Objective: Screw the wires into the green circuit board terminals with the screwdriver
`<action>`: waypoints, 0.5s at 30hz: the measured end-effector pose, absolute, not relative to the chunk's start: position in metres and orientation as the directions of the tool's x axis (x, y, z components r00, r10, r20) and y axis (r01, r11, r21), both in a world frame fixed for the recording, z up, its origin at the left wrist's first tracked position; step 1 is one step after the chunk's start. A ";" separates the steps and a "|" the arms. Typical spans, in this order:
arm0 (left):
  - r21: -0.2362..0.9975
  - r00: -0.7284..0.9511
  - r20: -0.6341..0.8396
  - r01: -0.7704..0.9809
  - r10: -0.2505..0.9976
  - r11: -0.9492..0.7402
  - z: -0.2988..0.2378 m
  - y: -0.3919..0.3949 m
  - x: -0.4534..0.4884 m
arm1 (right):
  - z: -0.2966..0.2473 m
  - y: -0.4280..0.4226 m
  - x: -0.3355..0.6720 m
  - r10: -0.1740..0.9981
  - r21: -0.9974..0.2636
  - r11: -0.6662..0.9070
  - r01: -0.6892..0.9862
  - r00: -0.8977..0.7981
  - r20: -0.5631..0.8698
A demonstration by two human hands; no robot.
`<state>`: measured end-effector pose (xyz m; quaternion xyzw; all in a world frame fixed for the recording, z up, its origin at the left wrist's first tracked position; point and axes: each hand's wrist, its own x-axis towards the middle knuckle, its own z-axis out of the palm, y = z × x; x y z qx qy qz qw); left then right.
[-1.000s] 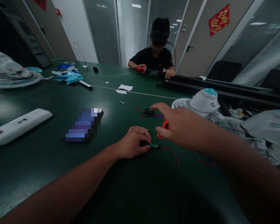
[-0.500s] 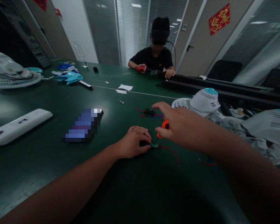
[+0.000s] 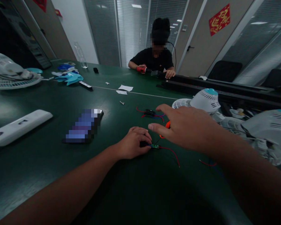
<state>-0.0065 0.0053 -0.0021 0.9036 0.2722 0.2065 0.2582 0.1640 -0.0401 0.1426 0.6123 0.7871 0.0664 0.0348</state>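
Note:
My left hand (image 3: pixel 135 142) rests on the green table, its fingertips closed on one end of a small green circuit board (image 3: pixel 155 146). A red wire (image 3: pixel 172 151) runs from the board's right end. Over the board hovers my right hand (image 3: pixel 178 125), thumb and forefinger spread apart. An orange-handled tool, apparently a screwdriver (image 3: pixel 168 125), is partly hidden behind that hand, its thin dark shaft slanting down to the board. The other right fingers are hidden, but they seem to hold the handle. Just beyond lies a black module (image 3: pixel 150 112) with red and blue wires.
A phone (image 3: pixel 84 126) and a long white device (image 3: pixel 21 126) lie to the left. White fan parts (image 3: pixel 204 100) stand at right, and a fan (image 3: pixel 14 72) lies far left. Paper scraps (image 3: pixel 125 88) lie ahead. Across the table a person (image 3: pixel 152 59) holds a red power tool (image 3: pixel 142 69).
My right thumb has swung left and the right hand has shifted slightly, covering more of the orange handle. My left hand and the board stay put.

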 end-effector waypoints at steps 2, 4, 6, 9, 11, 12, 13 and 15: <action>0.576 0.767 0.243 0.379 0.595 -0.724 -0.002 0.005 -0.007 | 0.144 -0.041 0.163 0.971 0.142 0.235 0.962 -0.240 0.015; 0.573 0.768 0.245 0.377 0.591 -0.728 -0.002 0.006 -0.007 | 0.145 -0.041 0.161 0.970 0.137 0.240 0.961 -0.244 0.013; 0.575 0.768 0.244 0.377 0.592 -0.726 -0.003 0.006 -0.007 | 0.145 -0.041 0.161 0.968 0.139 0.246 0.959 -0.251 0.015; 0.583 0.767 0.233 0.382 0.598 -0.717 -0.004 0.006 -0.007 | 0.143 -0.040 0.161 0.966 0.137 0.253 0.958 -0.258 0.021; 0.586 0.766 0.226 0.387 0.602 -0.712 -0.004 0.006 -0.007 | 0.142 -0.039 0.162 0.962 0.125 0.267 0.955 -0.272 0.026; 0.587 0.765 0.223 0.390 0.605 -0.710 -0.003 0.006 -0.007 | 0.142 -0.039 0.162 0.959 0.117 0.276 0.954 -0.281 0.027; 0.587 0.764 0.222 0.391 0.606 -0.709 -0.003 0.005 -0.007 | 0.141 -0.039 0.162 0.957 0.106 0.286 0.952 -0.290 0.026; 0.587 0.764 0.224 0.389 0.605 -0.710 -0.002 0.005 -0.006 | 0.141 -0.039 0.162 0.953 0.085 0.299 0.950 -0.302 0.024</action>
